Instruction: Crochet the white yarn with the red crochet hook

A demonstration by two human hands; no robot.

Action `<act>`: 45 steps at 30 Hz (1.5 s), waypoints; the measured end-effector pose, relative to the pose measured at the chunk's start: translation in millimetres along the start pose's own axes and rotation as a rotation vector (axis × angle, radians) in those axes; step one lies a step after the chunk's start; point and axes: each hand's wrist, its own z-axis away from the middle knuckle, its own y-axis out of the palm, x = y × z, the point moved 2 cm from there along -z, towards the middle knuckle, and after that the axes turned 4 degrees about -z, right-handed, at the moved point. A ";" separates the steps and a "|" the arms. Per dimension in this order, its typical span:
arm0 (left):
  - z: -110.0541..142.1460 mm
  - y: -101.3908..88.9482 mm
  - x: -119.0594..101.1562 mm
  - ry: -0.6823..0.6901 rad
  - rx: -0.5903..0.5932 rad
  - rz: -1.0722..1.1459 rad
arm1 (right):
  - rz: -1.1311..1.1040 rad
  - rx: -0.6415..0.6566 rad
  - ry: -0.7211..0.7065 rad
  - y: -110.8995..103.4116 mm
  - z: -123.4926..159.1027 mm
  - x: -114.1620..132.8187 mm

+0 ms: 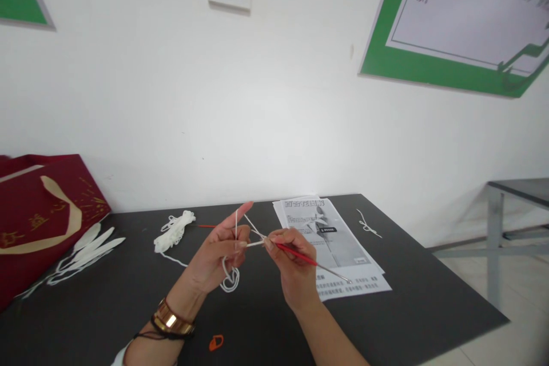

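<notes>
My left hand [226,251] pinches white yarn [256,244] between thumb and fingers. Its index finger points up, with a strand looped over it. My right hand [295,263] is closed around a crochet hook [295,252] with a red grip; one metal end slants down to the right. The hook's other tip, by the yarn between both hands, is hidden by my fingers. Loose yarn coils hang below my left hand. On the table behind it lies a white yarn skein [174,231], whose strand runs toward my left wrist.
Printed sheets [343,240] lie beyond my right hand, a short knotted cord [366,224] farther right. An orange stitch marker [216,342] lies near the front edge. At left are white crocheted leaf-shaped pieces [96,246] and a dark red gift bag [38,206]. A white wall stands behind the table.
</notes>
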 end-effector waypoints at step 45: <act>5.4 21.7 -2.7 0.050 -0.050 0.013 | 0.323 0.125 -0.202 7.9 9.7 11.6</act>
